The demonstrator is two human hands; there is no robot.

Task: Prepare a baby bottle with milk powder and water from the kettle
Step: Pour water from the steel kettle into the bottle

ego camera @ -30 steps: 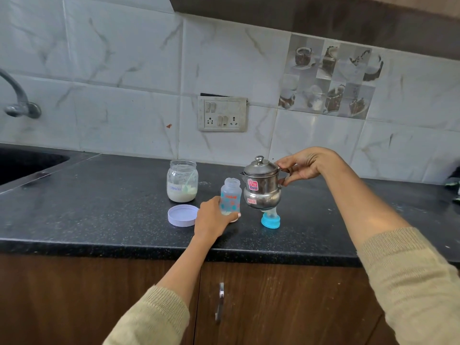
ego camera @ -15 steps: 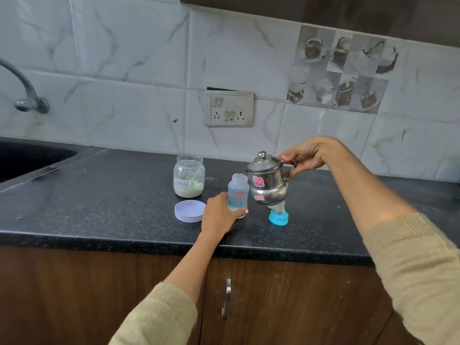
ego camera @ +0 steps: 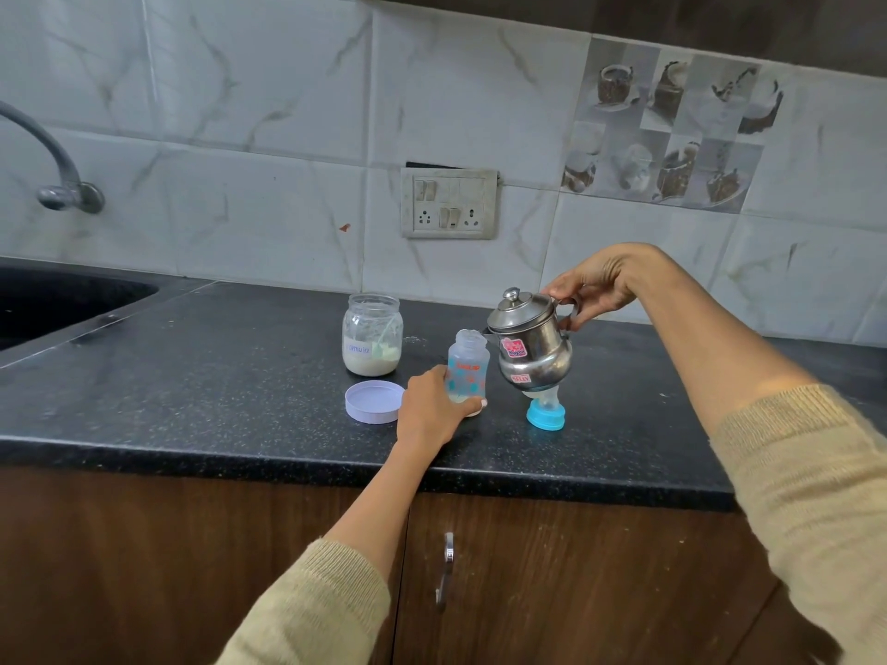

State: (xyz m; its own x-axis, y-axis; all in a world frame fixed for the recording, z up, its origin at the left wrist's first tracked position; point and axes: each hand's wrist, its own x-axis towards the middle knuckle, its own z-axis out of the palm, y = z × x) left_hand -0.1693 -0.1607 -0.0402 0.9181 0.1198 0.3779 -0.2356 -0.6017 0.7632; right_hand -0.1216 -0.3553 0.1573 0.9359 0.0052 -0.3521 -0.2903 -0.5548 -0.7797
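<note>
A clear baby bottle (ego camera: 469, 366) with blue and orange print stands upright on the black counter (ego camera: 216, 391), pale powder at its bottom. My left hand (ego camera: 432, 409) grips its lower part. My right hand (ego camera: 593, 286) holds the handle of a small steel kettle (ego camera: 533, 347), lifted off the counter and tilted left, its spout at the bottle's open mouth. Under the kettle stands the bottle's blue-ringed teat cap (ego camera: 545, 412). The open glass jar of milk powder (ego camera: 372, 334) with a scoop inside sits behind, its lilac lid (ego camera: 374, 401) lying in front.
A dark sink (ego camera: 57, 300) and a wall tap (ego camera: 57, 165) lie at the far left. A switch and socket plate (ego camera: 449, 202) is on the tiled wall. Wooden cabinet doors with a metal handle (ego camera: 446, 571) run below the counter's front edge.
The kettle has tipped further left, so its spout now reaches the bottle's mouth. My left hand stays on the bottle. The camera has shifted slightly.
</note>
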